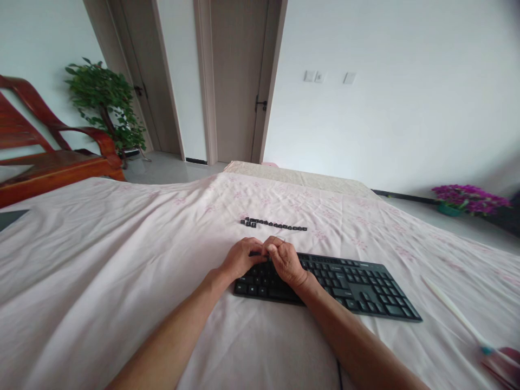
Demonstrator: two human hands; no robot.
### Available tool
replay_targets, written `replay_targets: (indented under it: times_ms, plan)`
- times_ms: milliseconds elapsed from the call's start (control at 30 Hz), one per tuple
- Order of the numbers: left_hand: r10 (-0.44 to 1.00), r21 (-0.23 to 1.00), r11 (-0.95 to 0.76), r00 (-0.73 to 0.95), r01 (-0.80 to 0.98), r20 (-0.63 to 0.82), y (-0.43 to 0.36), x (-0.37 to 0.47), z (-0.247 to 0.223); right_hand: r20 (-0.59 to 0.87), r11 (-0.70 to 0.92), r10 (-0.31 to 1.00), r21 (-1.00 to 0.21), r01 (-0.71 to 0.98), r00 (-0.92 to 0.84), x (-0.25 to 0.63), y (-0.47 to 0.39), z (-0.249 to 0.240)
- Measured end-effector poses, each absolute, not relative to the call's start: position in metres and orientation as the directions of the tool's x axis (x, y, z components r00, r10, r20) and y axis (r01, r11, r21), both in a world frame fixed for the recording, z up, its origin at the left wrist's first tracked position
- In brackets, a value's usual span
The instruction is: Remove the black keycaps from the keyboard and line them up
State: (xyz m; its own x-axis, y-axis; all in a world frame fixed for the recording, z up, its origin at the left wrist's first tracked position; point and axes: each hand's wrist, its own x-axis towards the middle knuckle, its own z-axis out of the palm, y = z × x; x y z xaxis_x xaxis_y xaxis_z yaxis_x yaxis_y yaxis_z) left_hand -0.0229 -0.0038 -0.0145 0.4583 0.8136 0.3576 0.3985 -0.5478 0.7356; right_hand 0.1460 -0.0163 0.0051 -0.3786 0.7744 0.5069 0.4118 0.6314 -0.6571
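A black keyboard (365, 284) lies slightly skewed on the pink-flowered cloth. My left hand (242, 258) is at its upper left corner, thumb and fingers closed on the edge. Against it, my right hand (286, 262) is curled in a fist over the left keys. A small pale tool (280, 238) pokes out behind the right fist; the rest of it is hidden by the fingers. Beyond the keyboard, several loose black keycaps (276, 224) form a row, with a few more keycaps (248, 223) in front of its left end.
To the right lies a white-handled brush (455, 311), with a dark red object (507, 365) at its lower end. The wrinkled cloth (162, 244) covers the surface. Farther off stand a wooden armchair (81, 162), a green plant (101, 97) and purple flowers (471, 199).
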Motion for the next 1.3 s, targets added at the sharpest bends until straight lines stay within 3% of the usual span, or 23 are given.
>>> replay_targets:
  times_ms: [333, 467, 633, 833, 1100, 1300]
  plan:
    - [0.797, 0.618, -0.6, 0.443, 0.508, 0.409, -0.008, -0.022, -0.015, 0.666, 0.722, 0.69, -0.61, 0.326, -0.283, 0.147, -0.026, 0.004]
    - [0.856, 0.721, -0.512, 0.347, 0.467, 0.383, -0.011, -0.023, -0.017, 0.691, 0.751, 0.652, -0.534, 0.389, -0.311, 0.147, -0.028, 0.009]
    - [0.924, 0.881, -0.373, 0.199, 0.292, 0.326, -0.007, -0.026, -0.023, 0.738, 0.71, 0.617, -0.371, 0.599, -0.275, 0.149, -0.03, 0.028]
    - [0.951, 0.939, -0.309, 0.071, 0.15, 0.301, -0.001, -0.025, -0.025, 0.451, 0.473, 0.847, -0.397, 0.787, -0.282, 0.145, -0.014, 0.041]
    - [0.94, 0.928, -0.342, 0.068, 0.148, 0.335, -0.004, -0.022, -0.02, 0.188, 0.324, 0.945, -0.407, 0.854, -0.269, 0.14, -0.002, 0.034]
    - [0.927, 0.865, -0.356, 0.019, 0.353, 0.374, 0.0, -0.028, -0.026, 0.133, 0.135, 0.987, -0.434, 0.891, -0.085, 0.142, 0.035, 0.034]
